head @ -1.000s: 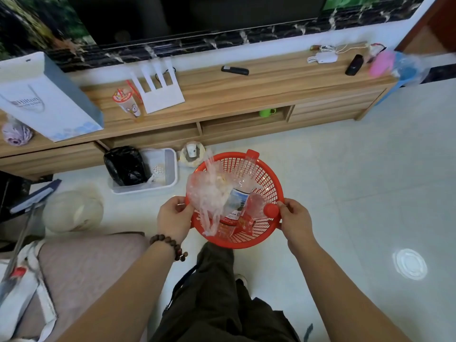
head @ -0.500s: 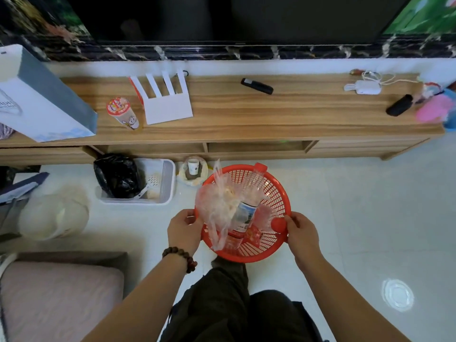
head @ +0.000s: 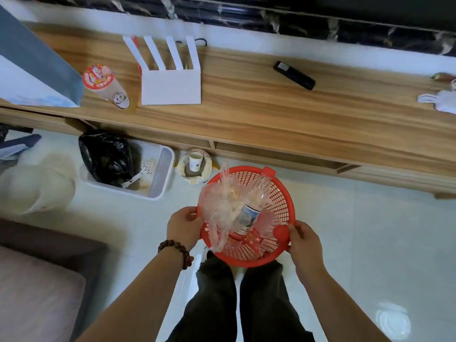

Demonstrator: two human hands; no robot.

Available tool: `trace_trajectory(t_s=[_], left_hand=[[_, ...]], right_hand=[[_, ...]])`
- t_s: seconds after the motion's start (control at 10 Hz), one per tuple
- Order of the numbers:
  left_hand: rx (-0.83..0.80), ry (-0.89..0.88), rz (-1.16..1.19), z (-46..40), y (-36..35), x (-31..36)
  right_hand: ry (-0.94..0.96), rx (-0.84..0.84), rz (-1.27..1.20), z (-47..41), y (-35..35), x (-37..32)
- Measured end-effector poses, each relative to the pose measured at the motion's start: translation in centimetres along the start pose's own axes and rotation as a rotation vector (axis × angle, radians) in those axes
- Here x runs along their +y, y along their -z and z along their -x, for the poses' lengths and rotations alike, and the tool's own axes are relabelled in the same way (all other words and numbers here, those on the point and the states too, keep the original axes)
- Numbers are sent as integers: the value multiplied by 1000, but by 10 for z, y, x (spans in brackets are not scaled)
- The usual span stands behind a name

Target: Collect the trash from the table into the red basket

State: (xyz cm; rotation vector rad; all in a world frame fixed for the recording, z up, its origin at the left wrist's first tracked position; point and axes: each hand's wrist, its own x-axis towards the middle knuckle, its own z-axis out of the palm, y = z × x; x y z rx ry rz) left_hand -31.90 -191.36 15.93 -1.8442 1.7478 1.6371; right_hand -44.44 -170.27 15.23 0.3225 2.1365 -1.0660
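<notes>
Red basket (head: 283,193) held over the floor, left grip (head: 183,227) and right grip (head: 304,240) clamped on its rim; inside, clear bottle (head: 251,206) and, seemingly, crumpled plastic bag (head: 219,211).

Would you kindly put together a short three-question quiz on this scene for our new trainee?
1. True or false: both hands grip the round red plastic mesh basket.
2. Which lies inside the basket? A) black remote control B) clear plastic bottle with a blue-and-white label C) white paper cup
3. Fill in: the sealed drink cup with the cartoon lid stands on the wooden ____.

Key: 1. True: left hand and right hand hold opposite rims. 2. B. 3. Cabinet top.
</notes>
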Motion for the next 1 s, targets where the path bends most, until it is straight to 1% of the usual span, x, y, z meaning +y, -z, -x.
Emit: trace_trajectory(t_s=[0.1, 0.2, 0.3, 0.4, 0.5, 0.6, 0.7, 0.8, 0.9, 1.0], left_hand=[[-27, 33, 24, -56, -38, -18], [-89, 73, 74, -115, -73, -36], [-216, 92, 162, -173, -106, -54], [-298, 86, 238, -226, -136, -73], [-354, 49, 255, -266, -161, -85], [-398, -14, 228, -285, -175, -86], [-440, -63, 279, -299, -183, -84], [-434, -70, 282, -308, -186, -81], [-387, -67, 163, -303, -182, -74], [-301, -106, -86, -275, -165, -67]], right_hand=[[26, -46, 8, -70, -19, 20], [63, -113, -12, -139, -41, 40], [87, -165, -19, -205, -62, 61], [76, -200, -44, -262, -81, 82], [72, -204, -65, -304, -96, 104], [73, -198, -78, -328, -103, 118], [96, -191, -98, -338, -106, 123], [124, -188, -63, -340, -108, 119], [100, -165, 75, -334, -104, 114], [72, -122, 193, -311, -90, 103]])
